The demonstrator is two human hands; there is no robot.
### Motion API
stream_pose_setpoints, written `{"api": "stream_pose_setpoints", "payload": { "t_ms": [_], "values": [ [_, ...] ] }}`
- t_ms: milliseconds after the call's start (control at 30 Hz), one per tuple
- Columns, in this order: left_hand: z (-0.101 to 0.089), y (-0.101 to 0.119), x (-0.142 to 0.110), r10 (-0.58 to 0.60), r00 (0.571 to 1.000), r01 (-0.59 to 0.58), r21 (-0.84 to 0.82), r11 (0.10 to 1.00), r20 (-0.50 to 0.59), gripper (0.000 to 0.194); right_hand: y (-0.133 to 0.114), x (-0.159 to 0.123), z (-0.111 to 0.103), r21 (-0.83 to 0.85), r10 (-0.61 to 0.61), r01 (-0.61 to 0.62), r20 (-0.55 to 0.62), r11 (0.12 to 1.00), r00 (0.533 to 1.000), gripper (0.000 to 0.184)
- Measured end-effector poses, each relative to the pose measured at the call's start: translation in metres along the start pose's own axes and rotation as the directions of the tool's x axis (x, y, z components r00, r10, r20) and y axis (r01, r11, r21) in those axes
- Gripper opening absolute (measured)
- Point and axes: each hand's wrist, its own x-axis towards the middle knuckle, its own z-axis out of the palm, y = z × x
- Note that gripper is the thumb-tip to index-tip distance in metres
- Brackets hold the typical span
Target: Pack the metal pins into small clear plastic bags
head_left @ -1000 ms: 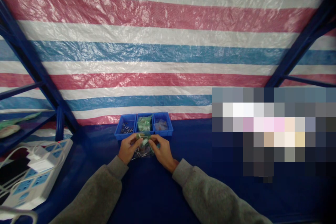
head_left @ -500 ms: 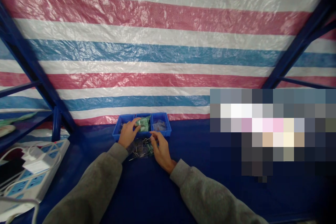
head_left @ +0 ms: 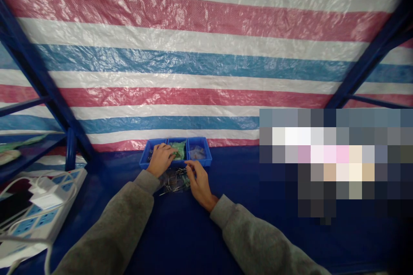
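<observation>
My left hand (head_left: 160,160) is over the left and middle compartments of a blue three-part bin (head_left: 199,163). Its fingers are extended and apart, tips at the edge of the green bagged pieces (head_left: 179,149) in the middle compartment; nothing shows in its grasp. My right hand (head_left: 199,182) rests by the bin's front wall, its fingers loosely curved, thumb and forefinger slightly apart. Beside it lies a pile of small metal pins or screws and clear bags (head_left: 174,180), in front of the bin. Clear plastic bags (head_left: 197,152) fill part of the right compartment.
A white power strip (head_left: 48,219) with a white plug adapter (head_left: 48,195) and cables lies at left. Blue metal frame posts (head_left: 71,148) stand on both sides. A striped plastic sheet (head_left: 193,62) hangs behind the blue table (head_left: 187,236). The right side is pixelated.
My left hand's fingers have spread and shifted slightly right over the middle compartment. My right hand has stayed nearly still beside the pile. The whole view has shifted a little.
</observation>
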Motion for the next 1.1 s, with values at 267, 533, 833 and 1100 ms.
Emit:
{"api": "stream_pose_setpoints", "payload": {
  "t_ms": [267, 533, 833, 1100],
  "values": [
    [-0.003, 0.006, -0.009, 0.0, 0.995, -0.002, -0.021, 1.0, -0.104, 0.02, 0.005, 0.0, 0.002, -0.121, -0.042, 0.048, 0.057, 0.991, 0.998, 0.021],
    [-0.014, 0.011, -0.042, -0.026, 0.975, -0.007, -0.148, 0.989, -0.219, 0.021, 0.007, 0.003, 0.001, -0.441, -0.064, 0.162, 0.229, 0.883, 0.971, 0.016],
    [-0.011, 0.018, -0.057, 0.081, 0.995, -0.092, -0.244, 0.965, -0.054, 0.023, 0.018, -0.002, 0.006, -0.561, 0.012, 0.232, 0.397, 0.795, 0.918, 0.027],
    [-0.007, 0.018, -0.06, 0.067, 0.996, -0.078, -0.259, 0.963, -0.053, 0.024, 0.017, -0.001, 0.004, -0.519, -0.002, 0.214, 0.379, 0.828, 0.926, 0.015]
  ]
}}
